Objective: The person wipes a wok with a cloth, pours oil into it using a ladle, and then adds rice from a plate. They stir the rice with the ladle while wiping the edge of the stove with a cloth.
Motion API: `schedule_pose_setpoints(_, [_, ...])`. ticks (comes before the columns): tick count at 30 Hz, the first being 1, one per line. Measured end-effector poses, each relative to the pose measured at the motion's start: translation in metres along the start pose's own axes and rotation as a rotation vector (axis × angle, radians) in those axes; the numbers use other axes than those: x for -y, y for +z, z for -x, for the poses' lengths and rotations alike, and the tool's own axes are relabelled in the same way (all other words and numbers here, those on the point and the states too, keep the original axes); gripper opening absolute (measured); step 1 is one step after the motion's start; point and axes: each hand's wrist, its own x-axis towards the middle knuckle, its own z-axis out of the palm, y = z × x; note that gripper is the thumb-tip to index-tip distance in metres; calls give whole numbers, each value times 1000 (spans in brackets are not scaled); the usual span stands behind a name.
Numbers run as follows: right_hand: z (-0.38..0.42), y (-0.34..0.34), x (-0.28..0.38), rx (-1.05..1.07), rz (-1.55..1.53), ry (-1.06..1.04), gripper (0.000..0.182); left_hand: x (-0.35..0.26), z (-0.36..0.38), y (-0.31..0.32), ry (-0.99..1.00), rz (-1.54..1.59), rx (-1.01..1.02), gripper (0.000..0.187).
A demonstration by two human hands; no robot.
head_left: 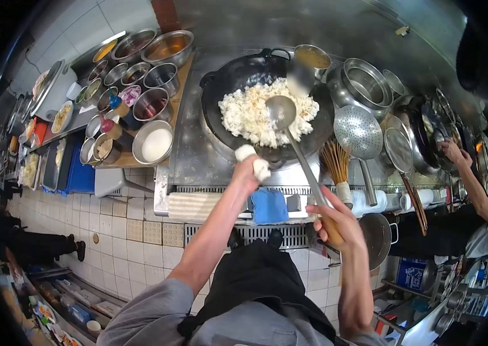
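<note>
A black wok (214,112) on the steel stove holds a heap of white rice (244,115). My left hand (247,172) is closed around a white cloth (255,161) at the wok's near edge. With my right hand (341,222) I grip the wooden handle of a long steel ladle (303,155), whose round bowl rests on the rice. A blurred dark and pale shape hovers over the wok's right rear; I cannot make out what it is.
Metal bowls (156,143) of ingredients crowd the left counter. A perforated skimmer (358,131), a bamboo brush (336,164) and stacked pots (367,82) stand right of the wok. A blue cloth (269,206) hangs in front. Another person's arm (475,179) works at far right.
</note>
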Motion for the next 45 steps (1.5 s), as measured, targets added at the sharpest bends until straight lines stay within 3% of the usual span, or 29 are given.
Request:
schedule_pose_setpoints(1, [21,5,7,-33,-161,-79,64,6,35,11,68,-2,-74,5])
schedule_pose_setpoints(2, [50,12,17,-24,-219,-261,63,6,77,27,7,42,-114,8])
schedule_pose_setpoints(3, [67,16,32,26,-172,-423,59,11,126,46,48,31,-221,14])
schedule_pose_setpoints(5, [92,19,57,148,-3,-725,51,10,168,59,68,-75,-146,16])
schedule_pose_setpoints(7, [79,27,71,-136,725,-1003,32,5,135,55,-2,18,-174,13])
schedule_pose_setpoints(9, [21,70,89,-387,754,-1128,15,0,80,38,-62,-25,-107,12])
schedule_pose_setpoints(10, [-12,89,102,-415,588,-1136,13,7,81,22,188,-480,-22,13])
schedule_pose_setpoints(11, [-44,98,124,-295,489,-1293,14,15,88,12,445,-933,70,14])
schedule_pose_setpoints(12, [-57,111,151,-248,399,-1331,17,27,103,8,274,-519,-82,16])
schedule_pose_setpoints(13, [-59,115,178,-298,539,-1344,21,46,126,1,88,-104,-225,19])
schedule_pose_setpoints(14, [-62,127,198,-225,269,-1404,20,67,156,-16,71,-121,-268,21])
schedule_pose_setpoints(15, [-50,129,212,-234,267,-1412,20,73,174,-26,57,-143,-307,23])
schedule_pose_setpoints(18, [-16,127,222,192,5,-1360,18,30,193,14,-90,-35,-230,18])
schedule_pose_setpoints(19, [-13,129,206,259,11,-1366,18,2,185,42,-35,-116,-131,14])
schedule_pose_setpoints(23, [-103,166,154,-11,29,-1440,23,11,84,8,29,-154,-72,20])
schedule_pose_setpoints(24, [-108,165,175,-241,130,-1501,23,22,100,5,43,-151,-164,24])
schedule_pose_setpoints(26, [-87,170,217,-140,-21,-1488,27,48,156,-2,69,-182,-317,41])
schedule_pose_setpoints(27, [-74,165,234,-37,-75,-1474,30,49,178,-12,26,-121,-247,42])
schedule_pose_setpoints(30, [-48,138,250,143,-221,-1351,35,15,175,17,-36,-54,-214,27])
schedule_pose_setpoints(31, [-48,131,241,143,-80,-1374,35,-5,152,32,-54,-50,-182,23])
schedule_pose_setpoints(34, [-82,172,182,-341,84,-1434,32,-6,86,22,-31,-149,-28,18])
schedule_pose_setpoints(35, [-104,169,178,-251,31,-1370,32,9,82,7,-26,-153,-81,20])
schedule_pose_setpoints(38, [-88,162,227,-280,-72,-1368,34,43,131,-23,63,-183,-230,30])
schedule_pose_setpoints(39, [-81,150,248,-287,-74,-1370,34,38,155,-27,-16,-195,-226,32])
schedule_pose_setpoints(41, [-71,127,270,-22,-6,-1345,34,15,177,0,-23,-178,-203,25])
schedule_pose_setpoints(42, [-70,122,270,61,18,-1325,34,5,169,9,-61,-116,-156,19])
schedule_pose_setpoints(43, [-70,126,263,-17,37,-1321,33,-16,152,24,-89,-51,-104,13])
schedule_pose_setpoints(44, [-77,137,250,-51,46,-1322,33,-33,139,59,-59,-26,-216,9])
schedule_pose_setpoints(45, [-84,148,237,-85,55,-1322,33,-30,102,43,-92,-80,-148,12])
